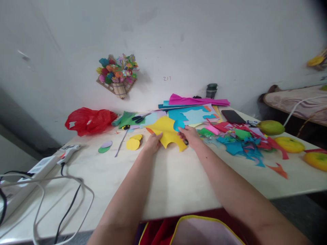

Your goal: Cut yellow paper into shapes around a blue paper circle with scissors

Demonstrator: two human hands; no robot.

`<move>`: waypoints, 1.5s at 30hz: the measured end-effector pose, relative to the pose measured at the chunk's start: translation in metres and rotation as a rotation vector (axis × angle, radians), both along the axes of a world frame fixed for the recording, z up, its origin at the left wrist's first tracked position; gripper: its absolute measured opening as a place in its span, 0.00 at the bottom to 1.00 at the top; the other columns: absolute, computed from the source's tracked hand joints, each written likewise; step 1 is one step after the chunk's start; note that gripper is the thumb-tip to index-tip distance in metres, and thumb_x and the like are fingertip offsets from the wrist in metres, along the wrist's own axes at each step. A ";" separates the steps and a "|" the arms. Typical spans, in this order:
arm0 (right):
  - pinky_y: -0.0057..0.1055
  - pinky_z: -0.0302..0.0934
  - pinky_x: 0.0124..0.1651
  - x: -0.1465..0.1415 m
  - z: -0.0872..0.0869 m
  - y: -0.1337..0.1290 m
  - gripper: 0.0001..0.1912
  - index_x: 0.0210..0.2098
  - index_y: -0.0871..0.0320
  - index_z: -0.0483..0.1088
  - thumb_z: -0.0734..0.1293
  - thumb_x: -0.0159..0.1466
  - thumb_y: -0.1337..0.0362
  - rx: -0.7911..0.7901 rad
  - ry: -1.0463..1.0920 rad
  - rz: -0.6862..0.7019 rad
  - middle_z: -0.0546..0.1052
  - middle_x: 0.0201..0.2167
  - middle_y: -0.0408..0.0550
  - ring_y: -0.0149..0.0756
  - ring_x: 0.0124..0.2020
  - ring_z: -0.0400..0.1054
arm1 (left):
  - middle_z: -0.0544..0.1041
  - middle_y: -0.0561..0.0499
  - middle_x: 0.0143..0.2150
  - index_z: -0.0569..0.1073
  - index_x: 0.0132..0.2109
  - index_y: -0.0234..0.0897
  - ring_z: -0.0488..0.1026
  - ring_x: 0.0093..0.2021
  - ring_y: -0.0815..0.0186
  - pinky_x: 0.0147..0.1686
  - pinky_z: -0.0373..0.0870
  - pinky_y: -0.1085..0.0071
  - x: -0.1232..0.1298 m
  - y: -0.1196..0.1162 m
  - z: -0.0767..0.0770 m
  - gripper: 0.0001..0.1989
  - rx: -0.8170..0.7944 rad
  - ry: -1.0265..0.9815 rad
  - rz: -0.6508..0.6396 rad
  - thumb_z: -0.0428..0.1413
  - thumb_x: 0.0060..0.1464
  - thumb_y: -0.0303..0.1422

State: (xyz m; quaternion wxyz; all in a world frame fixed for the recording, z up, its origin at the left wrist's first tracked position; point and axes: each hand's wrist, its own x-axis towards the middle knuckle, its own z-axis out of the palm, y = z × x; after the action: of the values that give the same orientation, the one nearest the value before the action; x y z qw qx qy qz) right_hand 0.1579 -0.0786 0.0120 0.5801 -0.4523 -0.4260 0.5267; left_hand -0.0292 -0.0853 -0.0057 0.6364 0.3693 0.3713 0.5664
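My left hand [153, 142] is closed on the lower left edge of a sheet of yellow paper [166, 131], which has rounded cut-outs along its border. An orange bit shows at the sheet's left corner. Between the fingertips of my right hand [189, 134] is a blue paper circle [179, 125], held over the sheet's right side. A small dark thing shows under the right fingers; what it is I cannot make out. To the left lie yellow paper circles [133, 144], partly stacked, and a purple circle [106, 143] overlapping a green circle [103, 149].
Black-handled scissors [138, 119] lie on green paper. Paper scraps [238, 144], a phone [233, 116] and mangoes [290, 144] are at the right. At the left are a red plastic bag [89, 120], a power strip [38, 166] and loose cables [88, 189].
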 end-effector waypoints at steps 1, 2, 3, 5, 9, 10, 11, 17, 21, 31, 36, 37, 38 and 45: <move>0.20 0.53 0.15 -0.002 0.001 -0.002 0.14 0.22 0.58 0.69 0.76 0.58 0.65 0.004 -0.047 0.042 0.75 0.16 0.43 0.25 0.14 0.62 | 0.84 0.40 0.49 0.76 0.49 0.35 0.79 0.58 0.53 0.60 0.76 0.55 0.000 0.000 0.000 0.10 -0.024 0.000 -0.020 0.59 0.61 0.25; 0.20 0.52 0.15 -0.003 0.002 -0.005 0.15 0.20 0.58 0.69 0.76 0.59 0.66 0.010 -0.095 0.081 0.75 0.15 0.43 0.25 0.13 0.61 | 0.84 0.40 0.48 0.76 0.49 0.34 0.80 0.57 0.54 0.59 0.77 0.55 0.001 0.000 0.001 0.09 -0.040 -0.002 -0.035 0.57 0.63 0.25; 0.19 0.51 0.14 -0.005 0.003 -0.007 0.16 0.19 0.58 0.68 0.75 0.59 0.66 0.016 -0.139 0.117 0.75 0.14 0.43 0.24 0.12 0.61 | 0.84 0.40 0.48 0.76 0.49 0.34 0.80 0.56 0.55 0.58 0.78 0.56 0.001 0.000 0.002 0.08 -0.050 -0.005 -0.039 0.55 0.65 0.26; 0.19 0.50 0.13 -0.008 0.004 -0.011 0.18 0.18 0.59 0.68 0.74 0.61 0.67 0.026 -0.207 0.183 0.75 0.14 0.44 0.24 0.11 0.60 | 0.84 0.40 0.47 0.76 0.48 0.33 0.81 0.54 0.56 0.57 0.78 0.57 0.003 -0.001 0.003 0.08 -0.052 -0.014 -0.019 0.53 0.67 0.27; 0.19 0.49 0.12 -0.014 0.004 -0.015 0.18 0.18 0.59 0.68 0.73 0.63 0.69 -0.007 -0.295 0.258 0.77 0.15 0.45 0.23 0.09 0.60 | 0.84 0.42 0.46 0.76 0.47 0.35 0.83 0.50 0.57 0.54 0.80 0.59 0.008 -0.003 0.006 0.06 -0.016 -0.029 0.015 0.59 0.65 0.31; 0.19 0.49 0.11 -0.016 0.003 -0.015 0.18 0.18 0.59 0.69 0.73 0.63 0.69 -0.019 -0.323 0.264 0.77 0.15 0.44 0.23 0.09 0.60 | 0.84 0.43 0.45 0.75 0.46 0.35 0.83 0.48 0.57 0.53 0.80 0.59 0.009 -0.004 0.006 0.06 -0.010 -0.034 0.016 0.60 0.65 0.32; 0.19 0.48 0.11 -0.018 0.002 -0.015 0.18 0.18 0.59 0.69 0.73 0.63 0.70 -0.030 -0.353 0.265 0.77 0.15 0.43 0.23 0.09 0.60 | 0.84 0.43 0.43 0.75 0.45 0.35 0.83 0.46 0.58 0.52 0.81 0.59 0.011 -0.004 0.006 0.06 -0.010 -0.043 0.018 0.61 0.64 0.33; 0.19 0.48 0.11 -0.025 -0.003 -0.013 0.20 0.16 0.58 0.68 0.74 0.63 0.70 -0.060 -0.471 0.170 0.75 0.13 0.41 0.23 0.10 0.60 | 0.84 0.44 0.43 0.75 0.47 0.34 0.84 0.42 0.59 0.50 0.81 0.59 0.016 -0.006 0.004 0.06 -0.045 -0.126 -0.003 0.57 0.67 0.33; 0.20 0.49 0.12 -0.026 -0.002 -0.012 0.21 0.17 0.59 0.68 0.72 0.66 0.70 -0.096 -0.566 0.156 0.74 0.14 0.40 0.23 0.11 0.61 | 0.84 0.43 0.42 0.74 0.49 0.33 0.84 0.41 0.58 0.50 0.82 0.58 0.014 -0.003 0.001 0.07 -0.075 -0.168 -0.040 0.55 0.69 0.31; 0.24 0.51 0.15 -0.029 -0.004 -0.011 0.23 0.16 0.58 0.66 0.69 0.68 0.70 -0.080 -0.632 0.141 0.73 0.13 0.41 0.25 0.12 0.61 | 0.85 0.44 0.41 0.76 0.44 0.33 0.84 0.40 0.59 0.46 0.82 0.64 0.011 0.001 -0.005 0.06 -0.006 -0.176 -0.158 0.64 0.60 0.27; 0.24 0.51 0.15 -0.029 -0.006 -0.010 0.24 0.15 0.58 0.66 0.70 0.67 0.71 -0.057 -0.617 0.133 0.72 0.13 0.41 0.25 0.11 0.61 | 0.85 0.45 0.41 0.76 0.44 0.32 0.84 0.41 0.60 0.49 0.82 0.63 0.011 0.001 -0.007 0.09 0.007 -0.163 -0.121 0.63 0.57 0.19; 0.24 0.51 0.15 -0.029 -0.007 -0.010 0.24 0.15 0.58 0.66 0.70 0.67 0.71 -0.048 -0.616 0.127 0.72 0.13 0.41 0.25 0.11 0.61 | 0.85 0.44 0.42 0.76 0.44 0.32 0.84 0.42 0.59 0.50 0.82 0.62 0.011 0.002 -0.008 0.09 0.003 -0.162 -0.113 0.64 0.57 0.19; 0.24 0.51 0.15 -0.029 -0.007 -0.010 0.24 0.14 0.58 0.65 0.70 0.67 0.71 -0.040 -0.614 0.121 0.72 0.13 0.41 0.25 0.11 0.61 | 0.85 0.44 0.42 0.76 0.44 0.32 0.84 0.43 0.58 0.51 0.82 0.61 0.011 0.002 -0.008 0.10 -0.002 -0.161 -0.108 0.64 0.56 0.19; 0.24 0.53 0.13 -0.033 -0.005 -0.017 0.23 0.19 0.59 0.69 0.70 0.70 0.62 -0.175 -0.421 0.120 0.73 0.14 0.45 0.28 0.11 0.62 | 0.83 0.45 0.36 0.76 0.39 0.32 0.83 0.39 0.62 0.47 0.81 0.66 0.013 -0.001 -0.003 0.06 -0.017 -0.163 -0.018 0.62 0.57 0.19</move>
State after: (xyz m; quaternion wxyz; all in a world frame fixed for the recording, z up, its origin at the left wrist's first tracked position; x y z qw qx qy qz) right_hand 0.1246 -0.0955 0.0067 0.4048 -0.5747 -0.5164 0.4891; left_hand -0.0161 -0.0863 -0.0091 0.6726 0.3197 0.3197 0.5858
